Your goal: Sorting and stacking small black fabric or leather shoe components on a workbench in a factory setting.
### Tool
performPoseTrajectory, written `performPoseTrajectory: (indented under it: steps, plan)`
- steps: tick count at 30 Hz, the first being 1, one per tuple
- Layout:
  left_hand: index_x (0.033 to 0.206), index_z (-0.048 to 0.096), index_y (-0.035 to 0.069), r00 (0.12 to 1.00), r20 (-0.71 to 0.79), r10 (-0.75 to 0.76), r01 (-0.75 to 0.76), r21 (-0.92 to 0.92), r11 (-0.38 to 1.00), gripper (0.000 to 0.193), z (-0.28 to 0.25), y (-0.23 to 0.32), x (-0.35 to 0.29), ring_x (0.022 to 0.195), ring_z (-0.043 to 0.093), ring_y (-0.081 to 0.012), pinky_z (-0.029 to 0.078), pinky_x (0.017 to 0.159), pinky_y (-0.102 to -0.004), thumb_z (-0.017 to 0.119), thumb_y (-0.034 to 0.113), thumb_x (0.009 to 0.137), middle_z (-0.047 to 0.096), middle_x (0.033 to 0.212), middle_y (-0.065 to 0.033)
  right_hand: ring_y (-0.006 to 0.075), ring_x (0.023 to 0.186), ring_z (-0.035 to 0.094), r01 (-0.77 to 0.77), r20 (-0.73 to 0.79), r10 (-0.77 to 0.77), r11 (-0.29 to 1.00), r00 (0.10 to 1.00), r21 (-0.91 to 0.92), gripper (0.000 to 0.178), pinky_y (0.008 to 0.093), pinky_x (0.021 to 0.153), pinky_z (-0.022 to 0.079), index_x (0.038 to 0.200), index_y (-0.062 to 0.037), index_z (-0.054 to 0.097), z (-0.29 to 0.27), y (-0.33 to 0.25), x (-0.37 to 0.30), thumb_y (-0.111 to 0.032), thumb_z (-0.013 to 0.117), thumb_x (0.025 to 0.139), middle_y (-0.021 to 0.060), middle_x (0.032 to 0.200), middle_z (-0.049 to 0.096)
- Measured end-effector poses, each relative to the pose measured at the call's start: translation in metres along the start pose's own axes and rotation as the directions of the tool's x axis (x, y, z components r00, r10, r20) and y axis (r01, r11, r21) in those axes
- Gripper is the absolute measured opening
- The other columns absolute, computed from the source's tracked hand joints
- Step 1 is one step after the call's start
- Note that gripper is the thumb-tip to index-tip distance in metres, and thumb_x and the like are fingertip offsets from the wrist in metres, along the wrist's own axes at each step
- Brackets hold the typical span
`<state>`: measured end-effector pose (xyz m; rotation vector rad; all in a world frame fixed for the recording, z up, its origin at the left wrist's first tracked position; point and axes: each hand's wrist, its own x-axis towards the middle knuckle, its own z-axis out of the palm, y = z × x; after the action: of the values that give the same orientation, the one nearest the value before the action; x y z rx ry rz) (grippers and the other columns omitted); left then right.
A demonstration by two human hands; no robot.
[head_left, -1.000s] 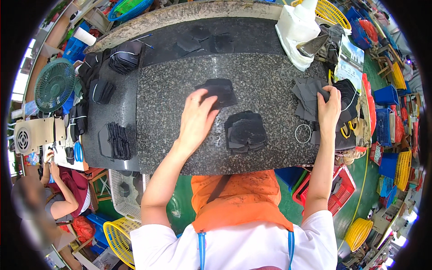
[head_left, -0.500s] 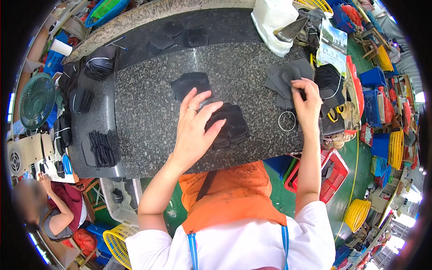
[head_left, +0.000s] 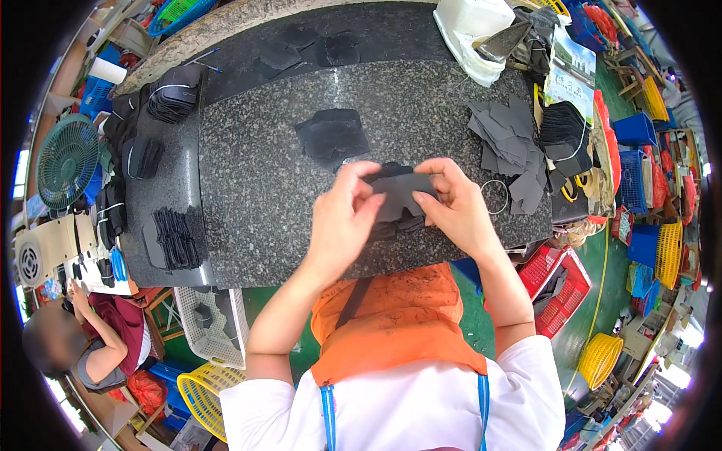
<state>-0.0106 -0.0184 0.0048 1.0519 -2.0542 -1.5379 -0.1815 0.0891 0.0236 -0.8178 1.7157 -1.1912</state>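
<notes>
Between my two hands is a dark grey cut sheet piece, held by its two sides. My left hand pinches its left edge between thumb and fingers. At its right edge, my right hand grips with the thumb in front and fingers behind. Just beneath the piece lies a stack of black pieces, partly hidden. A dark patch of thin material lies flat on the speckled stone tabletop beyond my left hand. To the right, loose grey pieces are spread in an overlapping heap.
A white ring lies right of my hand. Tied black bundles and an upright row of pieces stand at left. A white container is at the far right. Red and white baskets flank me; a co-worker sits at left.
My right hand has come from the loose heap to the middle with a grey piece. My left hand has closed on the piece's other side. The view has shifted slightly.
</notes>
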Motion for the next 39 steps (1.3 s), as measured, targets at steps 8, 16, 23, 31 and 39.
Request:
performPoseTrajectory:
  steps: [8, 16, 23, 31, 39]
  plan:
    - [0.118, 0.053, 0.005, 0.999, 0.029, -0.032, 0.032, 0.0, 0.999, 0.029, -0.002, -0.01, 0.01, 0.062, 0.058, -0.0054, 0.05, 0.056, -0.0241, 0.065, -0.002, 0.092, 0.061, 0.074, -0.0012, 0.0271, 0.061, 0.06, 0.158, 0.021, -0.164, 0.895, 0.986, -0.417, 0.031, 0.0382, 0.06, 0.048, 0.115, -0.0067, 0.058, 0.009, 0.017, 0.006, -0.007, 0.068, 0.086, 0.0095, 0.07, 0.057]
    - [0.107, 0.063, 0.009, 0.964, 0.1, 0.246, -0.229, 0.783, 0.578, 0.047, -0.025, 0.018, 0.022, 0.111, 0.053, -0.035, 0.045, 0.092, -0.0457, 0.085, 0.018, 0.068, 0.053, 0.12, -0.0144, 0.0292, 0.079, 0.061, 0.313, -0.008, -0.588, 0.441, 0.809, -0.841, 0.018, 0.0395, 0.072, 0.048, 0.089, -0.0077, 0.064, -0.024, 0.021, 0.002, -0.014, 0.078, 0.079, 0.0084, 0.081, 0.06]
    - [0.105, 0.07, 0.003, 0.898, -0.035, 0.438, -0.312, 0.65, 0.693, 0.032, -0.071, -0.05, 0.06, 0.105, 0.06, -0.0311, 0.048, 0.09, -0.0401, 0.08, 0.012, 0.075, 0.065, 0.111, -0.0097, 0.0317, 0.094, 0.059, -0.192, -0.478, -0.445, 0.548, 0.757, -0.814, 0.032, 0.043, 0.084, 0.046, 0.102, -0.0055, 0.067, -0.134, 0.055, -0.034, -0.025, 0.079, 0.079, 0.011, 0.093, 0.062]
    - [0.106, 0.072, 0.001, 0.971, -0.125, 0.204, -0.149, 0.351, 0.924, 0.025, -0.055, -0.024, 0.045, 0.083, 0.069, -0.0271, 0.054, 0.077, -0.0344, 0.074, 0.011, 0.083, 0.069, 0.103, -0.0113, 0.0269, 0.113, 0.056, -0.103, -0.527, -0.238, 0.838, 0.816, -0.537, 0.014, 0.038, 0.102, 0.042, 0.094, -0.003, 0.065, -0.134, 0.056, -0.052, -0.008, 0.073, 0.084, 0.0099, 0.117, 0.071]
    - [0.107, 0.074, 0.004, 0.986, 0.161, 0.049, -0.106, 0.365, 0.925, 0.032, -0.073, -0.031, 0.072, 0.081, 0.052, -0.0128, 0.047, 0.075, -0.0274, 0.079, 0.007, 0.075, 0.055, 0.102, -0.0028, 0.0094, 0.09, 0.063, 0.2, -0.417, -0.23, 0.973, 0.879, -0.116, 0.011, 0.0292, 0.082, 0.053, 0.1, -0.0009, 0.067, -0.088, 0.008, -0.045, -0.002, 0.068, 0.09, 0.0018, 0.099, 0.069]
